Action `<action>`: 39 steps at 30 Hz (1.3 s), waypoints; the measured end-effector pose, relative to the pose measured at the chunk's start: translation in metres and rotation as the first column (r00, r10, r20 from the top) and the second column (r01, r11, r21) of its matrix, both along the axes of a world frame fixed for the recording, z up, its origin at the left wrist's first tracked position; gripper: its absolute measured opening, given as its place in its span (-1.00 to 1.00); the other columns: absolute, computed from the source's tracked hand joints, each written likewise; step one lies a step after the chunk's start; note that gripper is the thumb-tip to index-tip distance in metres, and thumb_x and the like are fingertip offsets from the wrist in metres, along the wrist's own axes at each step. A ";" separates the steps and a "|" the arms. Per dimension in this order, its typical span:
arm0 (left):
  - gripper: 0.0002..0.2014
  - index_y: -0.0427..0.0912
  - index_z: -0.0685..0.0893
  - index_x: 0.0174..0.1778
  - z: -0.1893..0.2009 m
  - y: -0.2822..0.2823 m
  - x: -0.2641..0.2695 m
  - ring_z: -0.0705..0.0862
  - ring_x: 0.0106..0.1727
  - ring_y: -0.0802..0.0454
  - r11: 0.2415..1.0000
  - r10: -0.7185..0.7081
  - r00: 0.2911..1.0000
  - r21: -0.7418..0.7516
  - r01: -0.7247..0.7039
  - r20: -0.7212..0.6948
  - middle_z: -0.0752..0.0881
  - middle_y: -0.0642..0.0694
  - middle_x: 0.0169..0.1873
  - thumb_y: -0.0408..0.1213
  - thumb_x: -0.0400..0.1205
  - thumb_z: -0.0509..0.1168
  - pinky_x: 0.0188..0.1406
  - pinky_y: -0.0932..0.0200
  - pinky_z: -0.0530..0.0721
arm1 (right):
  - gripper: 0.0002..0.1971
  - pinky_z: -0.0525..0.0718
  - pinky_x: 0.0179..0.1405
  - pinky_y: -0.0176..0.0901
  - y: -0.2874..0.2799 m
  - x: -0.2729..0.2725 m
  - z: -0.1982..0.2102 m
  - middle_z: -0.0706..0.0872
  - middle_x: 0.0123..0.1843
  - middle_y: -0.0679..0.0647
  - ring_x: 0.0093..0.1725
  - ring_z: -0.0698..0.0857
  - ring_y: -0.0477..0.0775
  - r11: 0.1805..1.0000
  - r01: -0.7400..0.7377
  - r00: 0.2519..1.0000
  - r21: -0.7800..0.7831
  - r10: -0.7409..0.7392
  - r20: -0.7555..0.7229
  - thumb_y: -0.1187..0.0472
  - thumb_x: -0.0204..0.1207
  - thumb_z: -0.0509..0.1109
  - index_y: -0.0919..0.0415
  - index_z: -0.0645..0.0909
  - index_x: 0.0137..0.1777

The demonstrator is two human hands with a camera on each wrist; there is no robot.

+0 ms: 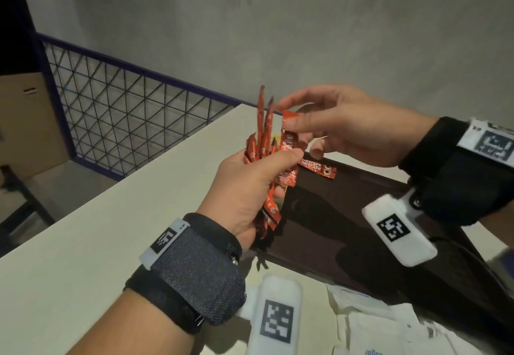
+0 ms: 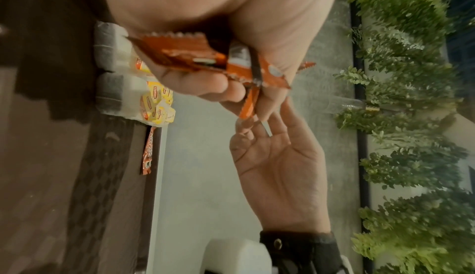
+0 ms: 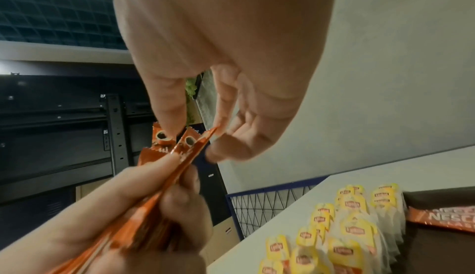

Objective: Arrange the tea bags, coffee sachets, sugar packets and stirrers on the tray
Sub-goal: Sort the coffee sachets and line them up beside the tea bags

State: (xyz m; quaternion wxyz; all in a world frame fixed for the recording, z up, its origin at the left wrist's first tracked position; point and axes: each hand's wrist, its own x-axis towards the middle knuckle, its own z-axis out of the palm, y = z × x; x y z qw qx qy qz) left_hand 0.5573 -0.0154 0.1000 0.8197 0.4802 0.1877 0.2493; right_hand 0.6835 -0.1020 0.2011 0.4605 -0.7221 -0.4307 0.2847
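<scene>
My left hand (image 1: 278, 172) grips a bundle of red coffee sachets (image 1: 264, 134), held upright above the near-left corner of the dark brown tray (image 1: 333, 229). My right hand (image 1: 289, 115) pinches the top end of one sachet (image 1: 289, 137) in that bundle between thumb and forefinger. One red sachet (image 1: 317, 166) lies flat on the tray's far edge. In the right wrist view, several tea bags (image 3: 347, 227) with yellow tags lie on the table just beyond the tray (image 3: 437, 254). No stirrers are in view.
White paper packets (image 1: 375, 324) lie on the pale table (image 1: 111, 243) in front of the tray. A dark wire-mesh railing (image 1: 125, 109) runs behind the table's far left edge, with a cardboard box (image 1: 25, 120) beyond it. A grey wall stands behind.
</scene>
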 end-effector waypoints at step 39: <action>-0.82 -0.08 0.75 -0.16 0.005 0.003 0.001 0.62 -0.62 0.16 0.974 0.195 0.981 -0.116 -0.194 0.000 0.76 0.03 -0.39 -0.15 0.53 0.62 -0.71 0.31 0.47 | -0.94 0.67 -0.32 -0.17 0.008 0.155 -0.099 0.88 -0.18 0.09 -0.22 0.81 -0.01 0.776 0.501 0.763 -0.383 -0.188 0.618 0.23 0.46 0.64 0.14 0.81 -0.13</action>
